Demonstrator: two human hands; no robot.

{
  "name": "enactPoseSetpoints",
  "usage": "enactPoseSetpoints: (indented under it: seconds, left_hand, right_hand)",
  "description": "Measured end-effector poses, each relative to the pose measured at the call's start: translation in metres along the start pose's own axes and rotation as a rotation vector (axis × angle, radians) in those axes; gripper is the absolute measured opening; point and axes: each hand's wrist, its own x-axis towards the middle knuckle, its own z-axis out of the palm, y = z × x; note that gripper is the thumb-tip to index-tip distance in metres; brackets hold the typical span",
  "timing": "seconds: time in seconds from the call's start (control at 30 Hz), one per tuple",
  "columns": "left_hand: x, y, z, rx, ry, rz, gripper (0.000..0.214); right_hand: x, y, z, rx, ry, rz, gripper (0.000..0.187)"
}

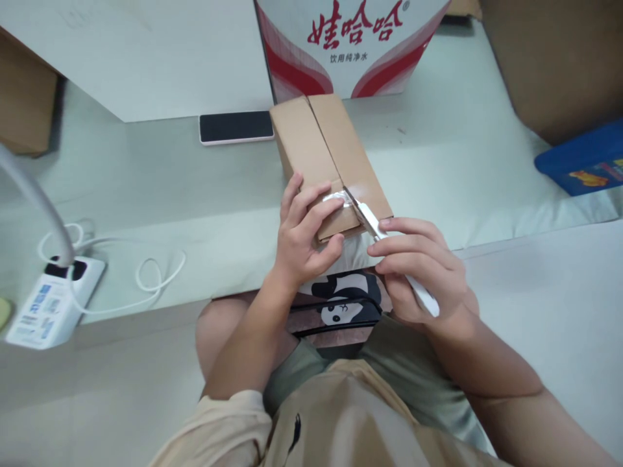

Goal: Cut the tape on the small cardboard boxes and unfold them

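Observation:
A small brown cardboard box (pixel 325 150) lies on the pale floor in front of me, its flaps closed with clear tape along the centre seam. My left hand (pixel 305 233) grips the near end of the box, fingers curled over the taped edge. My right hand (pixel 422 269) is closed round a white utility knife (pixel 384 239). The knife's blade tip touches the tape at the seam on the near end of the box.
A phone (pixel 236 127) lies face down left of the box. Behind stands a red-and-white water carton (pixel 348 45). A white power strip (pixel 51 305) with looping cable sits at left. A blue box (pixel 581 162) and a brown carton (pixel 555 58) are at right.

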Motion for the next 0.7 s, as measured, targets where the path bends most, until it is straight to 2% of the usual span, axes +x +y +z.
enactPoseSetpoints:
  seconds: [0.07,0.43,0.63,0.7]
  left_hand:
    - [0.0,0.0,0.0,-0.011,0.008,-0.005,0.04]
    - [0.0,0.003,0.002,-0.017,0.025,-0.017,0.036]
    - [-0.003,0.002,0.003,-0.031,0.031,-0.039,0.036]
    - [-0.005,0.002,0.004,-0.023,0.045,-0.046,0.036]
  right_hand:
    - [0.003,-0.002,0.0,0.001,-0.025,-0.037,0.018]
    - [0.012,-0.013,-0.002,-0.086,-0.15,0.026,0.021]
    - [0.016,-0.01,0.001,-0.046,-0.119,0.038,0.02]
    - [0.014,-0.012,-0.001,-0.045,-0.155,0.045,0.021]
